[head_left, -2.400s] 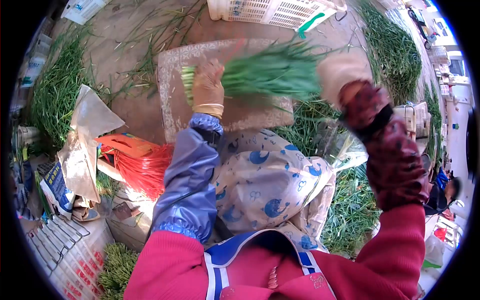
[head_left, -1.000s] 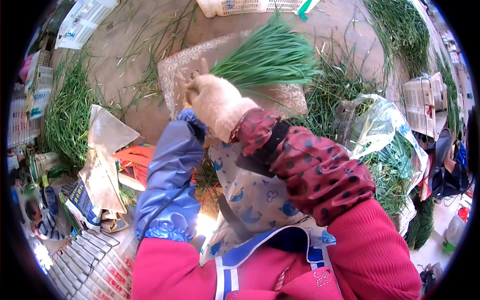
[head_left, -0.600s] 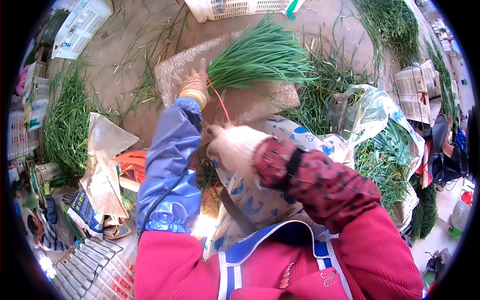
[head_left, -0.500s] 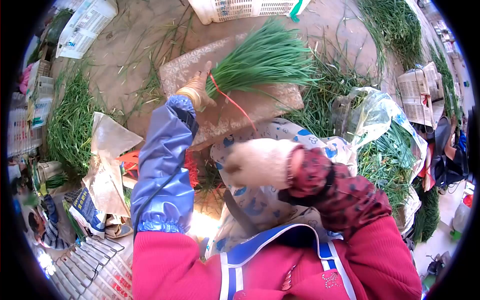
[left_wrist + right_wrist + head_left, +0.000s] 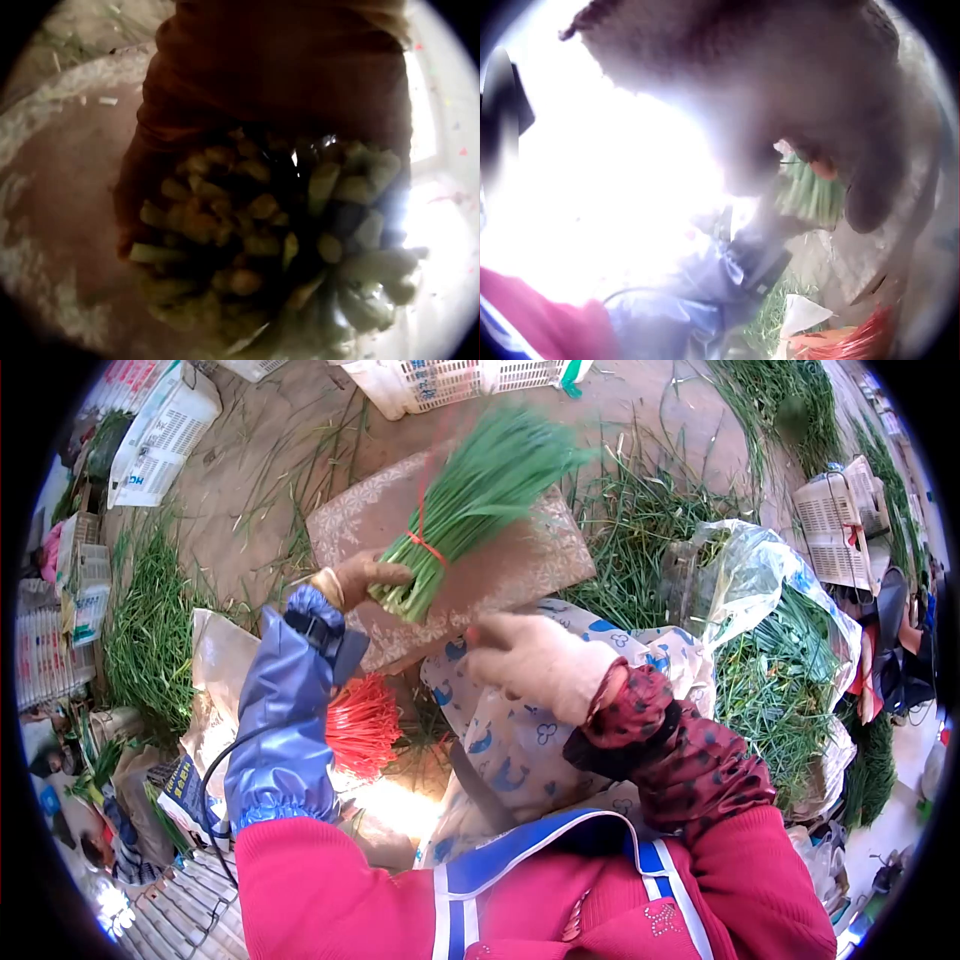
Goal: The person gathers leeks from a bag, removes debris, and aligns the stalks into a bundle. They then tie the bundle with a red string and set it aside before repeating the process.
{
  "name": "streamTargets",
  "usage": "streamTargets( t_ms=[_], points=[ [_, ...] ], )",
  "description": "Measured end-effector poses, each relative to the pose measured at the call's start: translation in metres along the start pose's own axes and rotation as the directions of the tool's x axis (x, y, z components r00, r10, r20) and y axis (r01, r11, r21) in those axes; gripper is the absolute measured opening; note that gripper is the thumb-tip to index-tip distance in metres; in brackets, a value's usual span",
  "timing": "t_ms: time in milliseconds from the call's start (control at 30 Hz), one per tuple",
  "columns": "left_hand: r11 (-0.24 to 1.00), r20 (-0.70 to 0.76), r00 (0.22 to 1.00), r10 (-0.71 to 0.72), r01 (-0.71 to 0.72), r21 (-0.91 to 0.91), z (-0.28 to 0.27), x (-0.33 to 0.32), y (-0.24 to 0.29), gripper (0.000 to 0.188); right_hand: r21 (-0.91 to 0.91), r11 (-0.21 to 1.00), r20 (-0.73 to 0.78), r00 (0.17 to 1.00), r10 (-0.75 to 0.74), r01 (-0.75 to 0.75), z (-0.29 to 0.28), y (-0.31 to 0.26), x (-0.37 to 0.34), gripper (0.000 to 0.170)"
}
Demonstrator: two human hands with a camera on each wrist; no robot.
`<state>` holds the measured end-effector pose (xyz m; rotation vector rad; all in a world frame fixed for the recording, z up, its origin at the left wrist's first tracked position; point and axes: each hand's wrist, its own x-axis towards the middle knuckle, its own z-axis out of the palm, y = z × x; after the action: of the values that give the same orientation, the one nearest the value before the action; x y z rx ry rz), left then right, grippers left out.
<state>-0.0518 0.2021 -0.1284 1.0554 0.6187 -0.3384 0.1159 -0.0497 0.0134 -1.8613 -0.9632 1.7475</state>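
A bunch of long green chives [image 5: 470, 490] slants over a patterned board [image 5: 350, 505], with a red tie [image 5: 428, 548] around its lower stalks. My left hand [image 5: 362, 578] grips the bunch near its pale cut ends. In the left wrist view, the gloved left hand [image 5: 270, 82] wraps behind the stalk ends [image 5: 255, 225]. To the right, above my lap, is my right hand [image 5: 545, 660] in a pale glove, apart from the bunch. The right wrist view shows its fingers [image 5: 870, 195] spread, with the stalks [image 5: 810, 195] seen through the gap.
Red ties [image 5: 362, 725] lie in a bundle by my left sleeve. Loose greens [image 5: 150, 630] are heaped at the left, and more fill a clear plastic bag [image 5: 770, 680] at the right. A white crate [image 5: 440, 382] stands beyond the board; another crate [image 5: 165, 440] is at upper left.
The right hand laid a red tie around the chives, pulled its end toward my lap, then let it go. The left hand tipped the bunch, bringing its cut ends toward me.
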Motion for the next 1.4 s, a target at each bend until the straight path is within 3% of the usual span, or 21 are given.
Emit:
streamTargets(
  t_ms=[100,233,333,400,433,533,600,633,667,767,800,867,900,933,1033,1067,1100,1233,1267,1333,1400],
  points=[
    [0.978,0.157,0.987,0.042,-0.008,-0.210,0.037,-0.025,0.001,0.057,0.436,0.899,-0.179,0.974,0.139,-0.049,-0.010,0.007,-0.013,0.049],
    [0.892,0.258,0.957,0.134,-0.003,-0.453,0.116,-0.029,0.005,0.068,0.751,0.615,-0.281,0.959,-0.031,0.240,-0.021,0.045,0.003,0.057],
    [0.979,0.335,0.939,0.076,-0.006,-0.206,0.162,-0.019,0.017,0.078,0.698,0.371,-0.573,0.789,-0.223,0.612,-0.030,0.054,-0.010,0.056],
    [0.996,0.463,0.884,0.069,-0.090,0.025,0.187,-0.002,0.040,0.092,0.694,0.361,-0.641,0.763,-0.083,0.623,-0.041,0.058,-0.045,0.061],
    [0.981,0.520,0.852,0.060,-0.148,0.129,0.201,0.006,0.050,0.099,0.684,0.362,-0.669,0.743,-0.035,0.633,-0.044,0.060,-0.066,0.064],
    [0.954,0.552,0.792,0.262,-0.300,-0.022,0.251,0.017,0.077,0.081,0.683,0.412,-0.676,0.736,0.044,0.603,-0.042,0.068,-0.126,0.077],
    [0.966,0.494,0.842,0.217,-0.258,0.016,0.245,0.052,0.056,0.084,0.448,0.605,-0.827,0.563,0.000,0.658,-0.026,0.099,-0.133,0.095],
    [0.958,0.467,0.838,0.282,-0.270,-0.094,0.277,0.046,0.064,0.084,0.385,0.767,-0.845,0.530,0.070,0.514,-0.019,0.086,-0.156,0.108],
    [0.938,0.432,0.835,0.342,-0.280,-0.203,0.306,0.043,0.068,0.083,0.312,0.779,-0.886,0.463,0.031,0.544,-0.009,0.088,-0.166,0.110],
    [0.896,0.395,0.824,0.406,-0.276,-0.347,0.359,0.050,0.070,0.074,0.085,0.973,-0.958,0.287,0.021,0.213,0.006,0.080,-0.208,0.121],
    [0.894,0.388,0.829,0.403,-0.266,-0.360,0.374,0.052,0.069,0.073,0.117,0.984,-0.937,0.345,0.064,0.138,0.002,0.066,-0.239,0.123],
    [0.839,0.305,0.785,0.539,-0.466,-0.282,0.411,0.040,0.075,0.065,0.134,0.934,-0.942,0.336,0.015,0.332,0.001,0.087,-0.261,0.124],
    [0.870,0.291,0.827,0.480,-0.407,-0.279,0.428,0.028,0.085,0.055,0.073,0.913,-0.962,0.270,-0.042,0.400,0.002,0.107,-0.257,0.124],
    [0.860,0.371,0.778,0.507,-0.482,-0.164,0.437,0.026,0.088,0.051,0.004,0.822,-0.977,0.179,-0.119,0.569,0.001,0.110,-0.269,0.123],
    [0.735,0.536,0.654,0.534,-0.672,0.088,0.461,0.020,0.099,0.062,0.017,0.711,-1.000,0.014,0.010,0.703,0.024,0.104,-0.331,0.120],
    [0.772,0.566,0.626,0.537,-0.635,-0.031,0.489,0.017,0.094,0.077,0.062,0.757,-0.990,-0.059,0.132,0.650,0.028,0.116,-0.335,0.124],
    [0.752,0.607,0.624,0.492,-0.656,0.065,0.508,0.021,0.099,0.081,0.199,0.671,-0.975,0.072,0.212,0.714,0.040,0.122,-0.365,0.126],
    [0.371,0.819,0.487,0.303,-0.852,0.370,0.618,0.019,0.114,0.085,0.064,0.280,-0.945,-0.032,0.325,0.958,0.056,0.188,-0.404,0.118],
    [0.386,0.859,0.478,0.183,-0.838,0.385,0.646,0.024,0.114,0.083,0.168,0.146,-0.911,0.097,0.401,0.975,0.071,0.195,-0.429,0.108],
    [0.582,0.881,0.468,0.070,-0.736,0.345,0.704,0.016,0.094,0.087,-0.248,-0.045,-0.920,-0.220,0.325,0.968,0.071,0.249,-0.415,0.089],
    [0.616,0.901,0.403,0.164,-0.755,0.225,0.746,0.014,0.069,0.097,-0.323,-0.178,-0.911,-0.255,0.324,0.929,0.103,0.293,-0.431,0.067]
  ],
)
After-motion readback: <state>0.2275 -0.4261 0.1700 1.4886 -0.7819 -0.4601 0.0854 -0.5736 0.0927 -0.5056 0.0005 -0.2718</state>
